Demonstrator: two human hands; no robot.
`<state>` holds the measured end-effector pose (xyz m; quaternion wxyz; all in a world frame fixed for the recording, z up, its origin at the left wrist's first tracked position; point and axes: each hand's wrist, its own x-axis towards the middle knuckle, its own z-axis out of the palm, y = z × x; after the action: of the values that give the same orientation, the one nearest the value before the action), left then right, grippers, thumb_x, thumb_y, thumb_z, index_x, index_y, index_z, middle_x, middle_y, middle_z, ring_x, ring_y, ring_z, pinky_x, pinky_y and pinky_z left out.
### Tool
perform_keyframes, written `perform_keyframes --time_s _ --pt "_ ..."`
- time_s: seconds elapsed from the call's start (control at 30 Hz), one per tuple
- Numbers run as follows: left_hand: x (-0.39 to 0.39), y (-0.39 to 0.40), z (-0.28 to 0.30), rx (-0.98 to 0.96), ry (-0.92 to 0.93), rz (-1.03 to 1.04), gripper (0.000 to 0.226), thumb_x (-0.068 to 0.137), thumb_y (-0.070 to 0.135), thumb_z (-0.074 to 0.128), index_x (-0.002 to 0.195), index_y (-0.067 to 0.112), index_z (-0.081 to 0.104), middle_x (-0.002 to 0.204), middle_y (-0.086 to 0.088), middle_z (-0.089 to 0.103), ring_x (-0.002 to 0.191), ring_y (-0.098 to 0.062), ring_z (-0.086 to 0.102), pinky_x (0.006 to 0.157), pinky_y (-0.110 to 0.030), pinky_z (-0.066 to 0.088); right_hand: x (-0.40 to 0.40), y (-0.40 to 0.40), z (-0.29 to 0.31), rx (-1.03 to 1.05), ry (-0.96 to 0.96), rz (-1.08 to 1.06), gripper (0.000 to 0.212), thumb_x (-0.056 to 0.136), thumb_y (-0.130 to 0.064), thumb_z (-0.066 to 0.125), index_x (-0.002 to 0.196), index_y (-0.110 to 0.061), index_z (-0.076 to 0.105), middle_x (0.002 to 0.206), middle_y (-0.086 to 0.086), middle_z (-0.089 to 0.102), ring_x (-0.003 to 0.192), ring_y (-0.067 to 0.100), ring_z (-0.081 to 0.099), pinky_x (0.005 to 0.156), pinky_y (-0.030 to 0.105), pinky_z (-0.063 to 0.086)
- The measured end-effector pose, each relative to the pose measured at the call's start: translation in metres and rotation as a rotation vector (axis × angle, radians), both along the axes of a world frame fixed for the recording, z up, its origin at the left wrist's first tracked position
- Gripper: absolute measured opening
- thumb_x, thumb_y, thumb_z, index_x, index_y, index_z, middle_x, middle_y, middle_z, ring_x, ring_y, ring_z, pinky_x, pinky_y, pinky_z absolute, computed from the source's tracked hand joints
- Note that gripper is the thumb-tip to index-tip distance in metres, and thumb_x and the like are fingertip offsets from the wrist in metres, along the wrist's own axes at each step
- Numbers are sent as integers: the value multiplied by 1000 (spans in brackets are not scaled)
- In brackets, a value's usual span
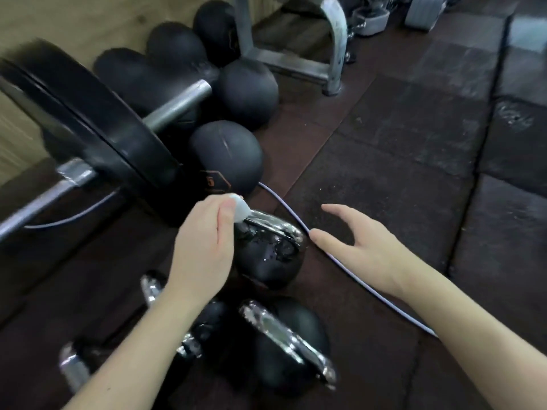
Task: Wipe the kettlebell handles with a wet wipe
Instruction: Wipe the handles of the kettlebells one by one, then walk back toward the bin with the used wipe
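Note:
A black kettlebell (pixel 270 261) with a chrome handle (pixel 273 223) stands on the dark rubber floor in the middle. My left hand (pixel 204 244) is closed on a bunched white wet wipe (pixel 241 207), pressed against the left end of that handle. My right hand (pixel 364 244) hovers open just right of this kettlebell, fingers spread, holding nothing. A second kettlebell (pixel 291 344) with a chrome handle (pixel 288 338) stands nearer to me. A third one (pixel 207 327) lies partly hidden under my left forearm.
Several black medicine balls (pixel 226 155) are piled at the back left against a wooden wall. A barbell with a large black plate (pixel 97 125) lies at the left. A pale cable (pixel 349 270) runs across the floor under my right hand. A metal rack foot (pixel 334 54) stands behind.

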<state>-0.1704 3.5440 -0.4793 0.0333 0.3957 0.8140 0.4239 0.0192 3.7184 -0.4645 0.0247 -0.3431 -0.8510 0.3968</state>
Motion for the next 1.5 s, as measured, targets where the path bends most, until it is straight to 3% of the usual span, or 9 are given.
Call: perform_keyframes --time_s 0.1,0.23,0.37,0.57,0.77,0.97,1.13,1.27,1.5 --pt "10 -27 49 -6 -60 18 37 111 32 32 103 29 68 104 13 72 104 -12 68 99 -45 52 5 -28 58 48 28 -3 65 92 -65 55 147 -33 48 148 -18 51 135 0 45 104 20 36" --pt "21 -76 126 -42 -88 22 39 113 30 32 98 32 67 106 16 70 106 -7 67 99 -41 52 0 -75 132 37 34 -13 49 96 -60 53 137 -33 57 134 -16 58 111 -3 49 89 17 37" --pt "25 -155 216 -76 -85 45 38 113 31 32 98 35 66 106 17 70 106 -8 67 97 -41 53 -14 -149 222 34 30 62 50 95 -60 54 136 -31 59 133 -16 59 113 -2 50 90 17 39" --pt "23 -298 383 -151 11 68 34 113 36 31 98 37 62 101 21 64 106 -4 60 95 -32 48 -40 -280 381 76 17 184 65 90 -71 49 139 -30 58 140 -14 58 134 6 50 113 34 41" --pt "25 -441 554 -207 83 96 34 111 33 31 101 30 64 104 18 64 103 -8 58 94 -35 48 -52 -414 548 93 1 272 62 92 -72 48 138 -32 58 140 -13 57 129 8 52 108 30 42" --pt "32 -556 685 -274 111 201 38 112 40 27 99 32 62 104 21 63 105 -3 58 96 -33 48 -65 -512 672 59 33 440 58 90 -73 50 124 -30 67 121 -17 67 116 3 60 100 26 45" --pt "51 -620 753 -281 84 367 43 111 46 24 105 34 64 108 20 66 107 -3 60 97 -35 50 -76 -563 740 63 33 571 68 77 -87 41 114 -36 67 111 -18 70 106 2 63 101 34 50" --pt "83 -682 785 -207 35 532 43 111 46 25 104 33 65 106 19 67 104 -3 63 95 -37 52 -78 -613 781 81 27 714 62 79 -87 41 109 -41 68 112 -22 69 108 -2 62 103 32 48" --pt "154 -861 811 -145 11 887 41 113 42 26 96 31 63 99 16 67 99 -5 63 91 -36 51 -85 -782 823 146 -14 1037 66 76 -91 41 112 -42 67 116 -22 68 112 -1 61 105 34 47"
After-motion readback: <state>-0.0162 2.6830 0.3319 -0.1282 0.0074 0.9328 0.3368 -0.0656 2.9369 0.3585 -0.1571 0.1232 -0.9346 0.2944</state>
